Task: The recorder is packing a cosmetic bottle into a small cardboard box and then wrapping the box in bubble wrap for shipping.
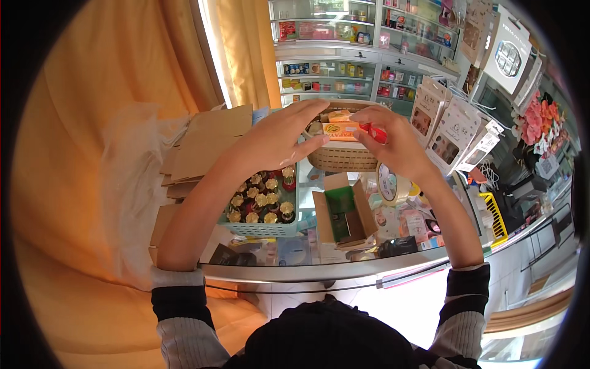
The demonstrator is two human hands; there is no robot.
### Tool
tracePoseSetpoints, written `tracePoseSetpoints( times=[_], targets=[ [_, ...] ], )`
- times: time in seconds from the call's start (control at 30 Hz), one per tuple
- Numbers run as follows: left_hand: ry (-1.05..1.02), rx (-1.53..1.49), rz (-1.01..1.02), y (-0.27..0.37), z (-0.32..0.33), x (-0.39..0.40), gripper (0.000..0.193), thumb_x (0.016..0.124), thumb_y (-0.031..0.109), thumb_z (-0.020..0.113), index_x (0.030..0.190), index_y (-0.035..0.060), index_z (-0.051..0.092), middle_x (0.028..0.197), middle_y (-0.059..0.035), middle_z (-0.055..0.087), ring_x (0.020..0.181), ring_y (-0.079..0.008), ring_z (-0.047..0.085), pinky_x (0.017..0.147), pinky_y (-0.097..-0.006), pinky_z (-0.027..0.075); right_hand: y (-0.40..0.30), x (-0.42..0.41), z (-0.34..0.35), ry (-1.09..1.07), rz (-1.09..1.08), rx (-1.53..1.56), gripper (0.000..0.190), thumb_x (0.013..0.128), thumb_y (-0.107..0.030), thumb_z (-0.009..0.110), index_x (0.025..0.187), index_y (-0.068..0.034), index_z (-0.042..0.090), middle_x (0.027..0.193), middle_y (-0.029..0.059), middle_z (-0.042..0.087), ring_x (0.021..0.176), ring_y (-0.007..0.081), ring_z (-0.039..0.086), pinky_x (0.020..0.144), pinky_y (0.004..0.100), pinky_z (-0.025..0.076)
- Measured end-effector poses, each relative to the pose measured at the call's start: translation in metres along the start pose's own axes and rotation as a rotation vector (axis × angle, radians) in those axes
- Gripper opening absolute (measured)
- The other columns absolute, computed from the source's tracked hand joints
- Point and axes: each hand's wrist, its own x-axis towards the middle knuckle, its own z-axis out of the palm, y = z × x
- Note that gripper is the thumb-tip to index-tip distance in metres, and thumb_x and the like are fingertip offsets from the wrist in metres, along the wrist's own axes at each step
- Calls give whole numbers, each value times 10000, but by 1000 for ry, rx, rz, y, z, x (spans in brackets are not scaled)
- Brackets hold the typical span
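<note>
Both my hands are over a tan woven plastic basket [343, 159] on the glass counter. My left hand [288, 133] arches over its left side, fingers and thumb apart, the thumb tip beside an orange printed carton [339, 131]. At the carton's right end, my right hand [392, 136] curves with its thumb and fingertips close to it and to a red packet [378, 133]. Whether the right fingers press on either is not clear. Another orange carton [339, 115] lies behind the first. An open cardboard box [343, 214], green inside, stands nearer me.
A pale green basket [262, 229] holds several gold-capped bottles [261, 199]. Flattened cardboard [207, 143] is stacked at left, beside an orange curtain [110, 69]. A tape roll [392, 184] stands right of the open box. Hanging press-on nail packs [449, 133] crowd the right.
</note>
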Motion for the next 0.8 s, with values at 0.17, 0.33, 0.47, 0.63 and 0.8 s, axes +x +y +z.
tracePoseSetpoints(
  times=[0.17,0.33,0.47,0.63,0.8],
  targets=[
    [-14,106,31,-22,4,46,561,920,336,558,1346,-2,422,1369,-197,463,1215,-356,493,1007,-408,422,42,33,-9,27,42,-38,198,809,28,630,1007,49,634,953,154,658,858,220,664,745,314,538],
    [-151,195,-33,-45,6,80,513,923,334,557,1317,19,468,1310,-190,515,1185,-350,514,982,-415,433,88,73,4,-162,129,-125,137,773,-3,627,901,6,672,889,185,670,847,273,671,734,353,537],
    [-305,270,-112,-60,9,94,483,934,336,539,1301,26,495,1269,-184,546,1172,-341,522,987,-418,428,109,87,19,-298,209,-602,119,759,-105,636,851,-53,692,874,186,661,895,343,637,741,447,523],
    [-369,277,-115,-68,11,97,456,925,303,545,1285,26,508,1256,-183,553,1142,-346,538,960,-424,447,115,95,26,-430,238,-617,126,750,-82,641,853,-30,693,908,194,670,868,353,657,719,443,534],
    [-356,226,-49,-71,20,99,410,913,263,548,1256,38,526,1218,-166,570,1105,-342,556,922,-418,462,113,96,34,-497,241,-635,151,744,-53,638,873,0,696,910,211,677,852,353,675,711,435,546]
  ],
)
